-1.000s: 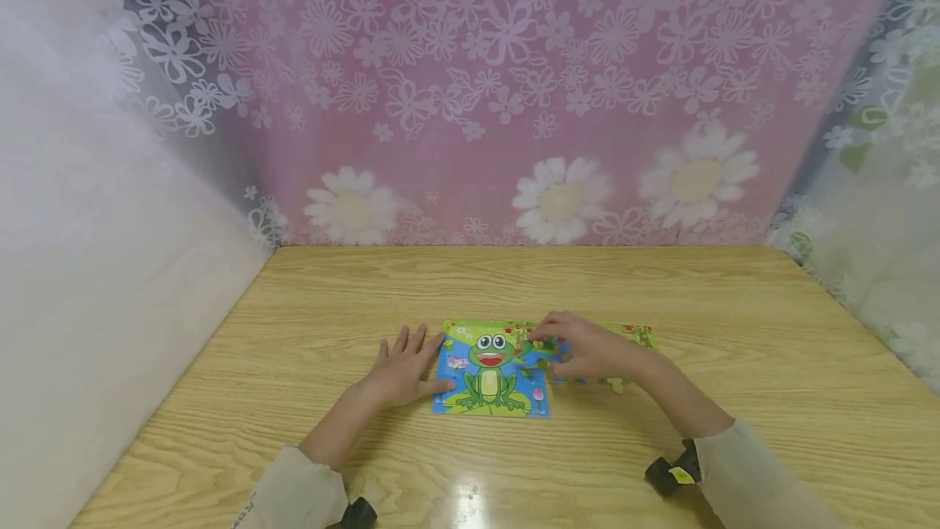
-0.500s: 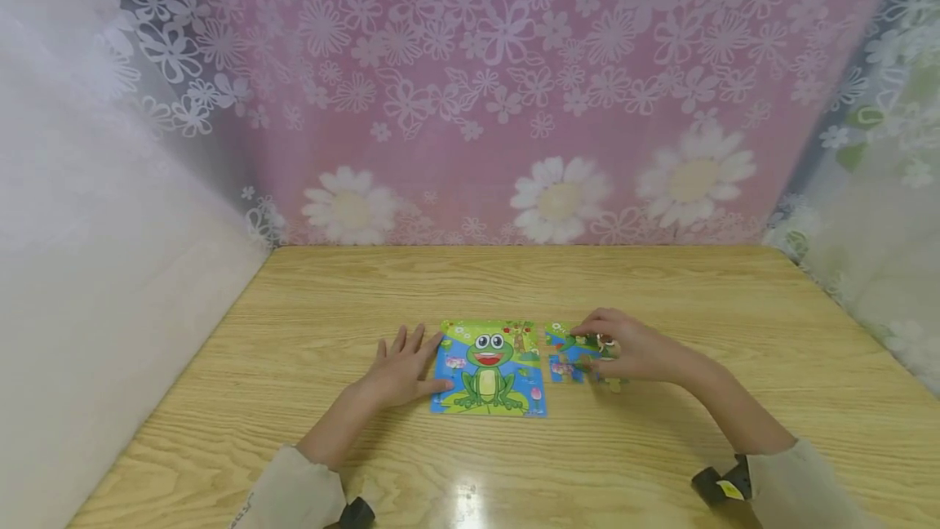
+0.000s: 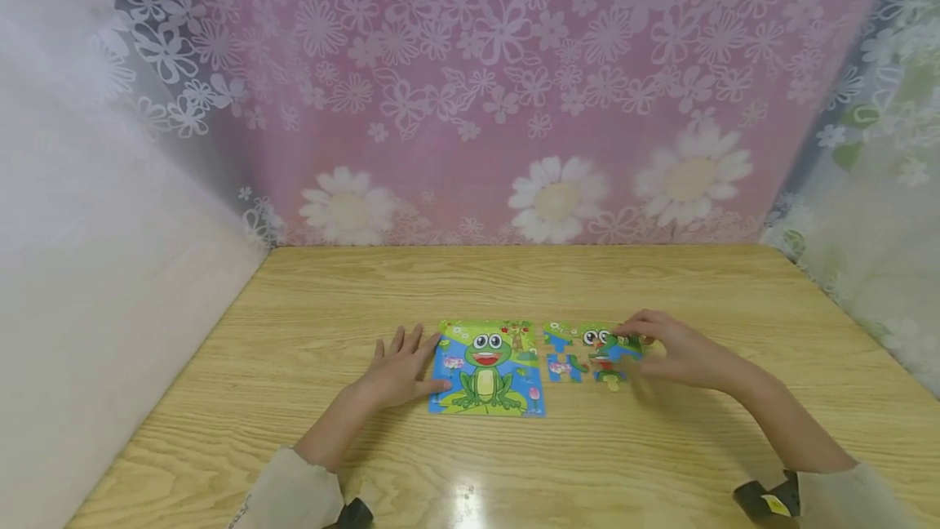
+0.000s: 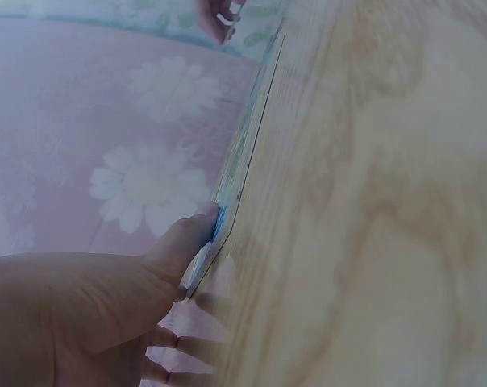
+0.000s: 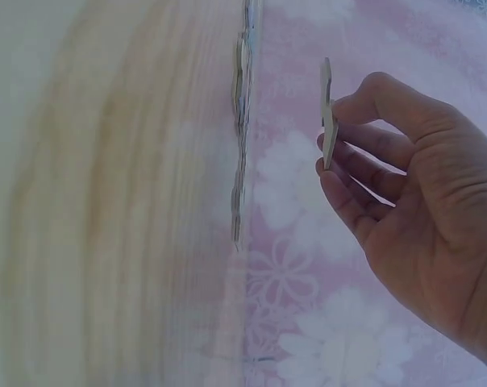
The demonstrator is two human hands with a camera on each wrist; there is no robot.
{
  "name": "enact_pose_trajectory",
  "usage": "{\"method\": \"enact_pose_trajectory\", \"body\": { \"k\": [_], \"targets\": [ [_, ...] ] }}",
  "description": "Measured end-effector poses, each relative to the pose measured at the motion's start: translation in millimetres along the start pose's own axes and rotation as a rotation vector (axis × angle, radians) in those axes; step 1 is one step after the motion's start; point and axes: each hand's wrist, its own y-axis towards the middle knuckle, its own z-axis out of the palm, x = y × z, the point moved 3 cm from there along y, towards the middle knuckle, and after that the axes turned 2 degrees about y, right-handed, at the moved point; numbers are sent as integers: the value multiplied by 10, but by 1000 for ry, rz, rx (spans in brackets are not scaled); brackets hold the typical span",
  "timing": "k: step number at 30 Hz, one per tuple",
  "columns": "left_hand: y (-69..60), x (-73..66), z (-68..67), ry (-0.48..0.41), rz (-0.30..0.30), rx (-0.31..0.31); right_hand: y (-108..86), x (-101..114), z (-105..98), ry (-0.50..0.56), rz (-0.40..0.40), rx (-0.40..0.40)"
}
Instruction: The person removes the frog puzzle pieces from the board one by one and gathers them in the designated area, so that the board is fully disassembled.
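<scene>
A square frog picture board (image 3: 487,382) lies flat on the table. My left hand (image 3: 396,374) rests at its left edge with the fingers spread, and the thumb (image 4: 197,230) touches the board in the left wrist view. To the right, my right hand (image 3: 690,357) pinches a jigsaw piece (image 5: 328,121) between thumb and fingertips, raised off the table. In the head view this blue and green piece (image 3: 624,349) hangs over several loose jigsaw pieces (image 3: 564,367), partly covering them.
The loose pieces lie just right of the board, with a narrow gap between; a green piece (image 3: 609,380) is nearest the front. Wood-grain table (image 3: 352,284) surrounds them. A pink floral curtain (image 3: 441,104) hangs behind, with pale cloth (image 3: 110,268) on the left.
My right hand has carried the jigsaw piece rightward from the board's right edge to above the right-hand loose pieces, uncovering pieces nearer the board. My left hand has stayed in place.
</scene>
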Motion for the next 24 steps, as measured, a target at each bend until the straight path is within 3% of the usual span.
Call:
{"method": "enact_pose_trajectory", "body": {
  "k": [16, 24],
  "targets": [
    [28, 26, 24, 5, 8, -12, -279, -251, -43, -13, 85, 34],
    [4, 8, 6, 9, -2, -5, -338, -346, 27, -51, 14, 50]
  ]
}}
